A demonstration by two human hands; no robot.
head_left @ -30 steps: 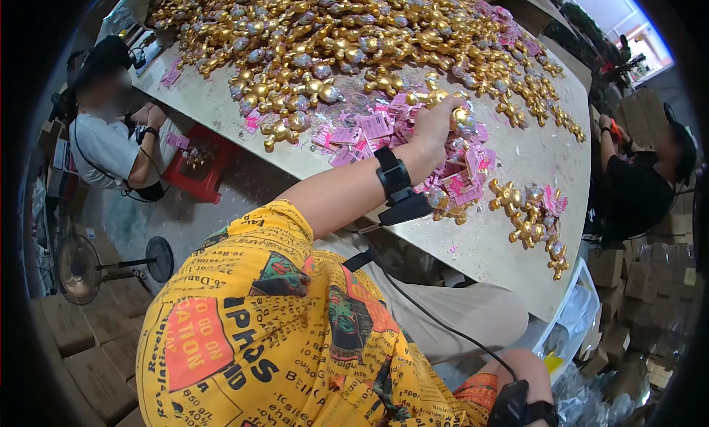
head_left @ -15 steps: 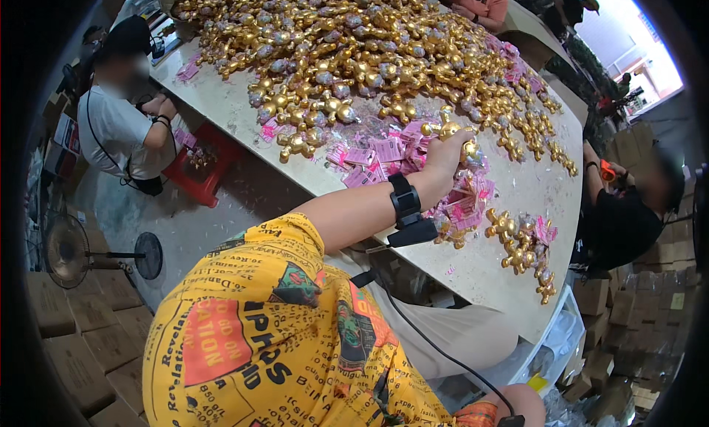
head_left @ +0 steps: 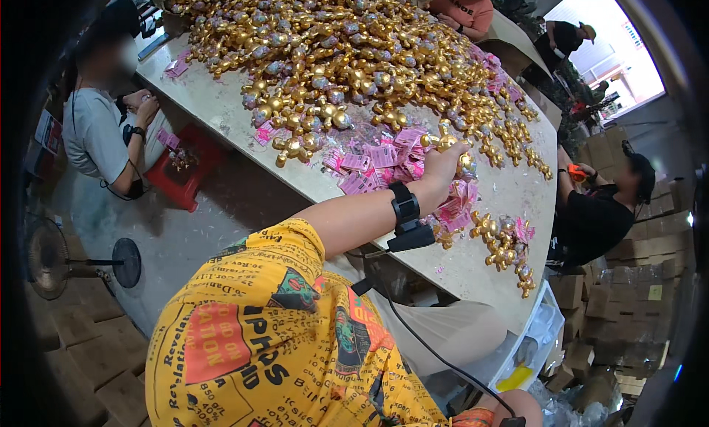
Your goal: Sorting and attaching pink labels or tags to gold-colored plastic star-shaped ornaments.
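My left hand (head_left: 441,172), with a black band and small device at the wrist, reaches over the table. Its fingers are closed around a shiny gold figurine (head_left: 445,137), whose rounded parts stick out above and beside the hand. Under and beside the hand lies a heap of pink printed tags (head_left: 382,157). Closer to the right edge sits a small cluster of gold figurines (head_left: 504,241) with a pink tag among them. Of my right arm only a bit of bare skin (head_left: 524,406) seems to show at the lower edge; my right hand is out of sight.
A large pile of gold figurines (head_left: 354,50) covers the far part of the pale table (head_left: 473,279). People stand or sit at the left, far side and right. A red stool (head_left: 193,168) and a fan (head_left: 49,257) are at left; cardboard boxes (head_left: 642,309) are stacked at right.
The whole view has shifted slightly, with table and people moving left in the picture. My left hand stays closed on the gold figurine in about the same place over the tags.
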